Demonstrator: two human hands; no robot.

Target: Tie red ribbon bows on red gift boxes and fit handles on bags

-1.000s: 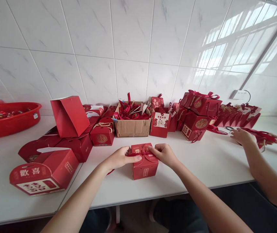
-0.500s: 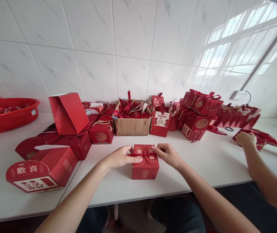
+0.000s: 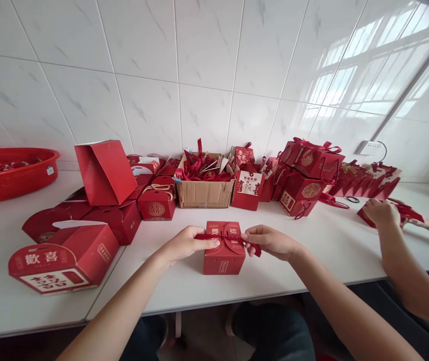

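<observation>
Red card forms the gift box [image 3: 225, 261] in front of you, upright on the white tabletop [image 3: 176, 293], close to the middle of its near edge. Its rounded lid flaps meet on top, printed with gold characters, and a dark red ribbon [image 3: 254, 248] runs across them from side to side. Your left hand [image 3: 186, 244] has its thumb laid along the lid and its fingers curled at the box's left side, gripping the ribbon there. Your right hand [image 3: 272, 241] pinches the ribbon at the box's right side, with a loose end hanging past your fingers.

Toward the tabletop's far edge, straight ahead of you, stands a cardboard carton [image 3: 204, 194] filled with ribbons and tags. Just right of it is a red gift bag [image 3: 247, 200] with a white printed card, and farther right a stack of tied boxes [image 3: 301, 191]. Near the tabletop's near left corner, a larger red box [image 3: 96, 253] has its top flaps parted, with more boxes behind it. A red plastic basin [image 3: 14, 180] sits at the far left corner. Toward the right edge, a co-worker's hands [image 3: 382, 212] hold another red box.
</observation>
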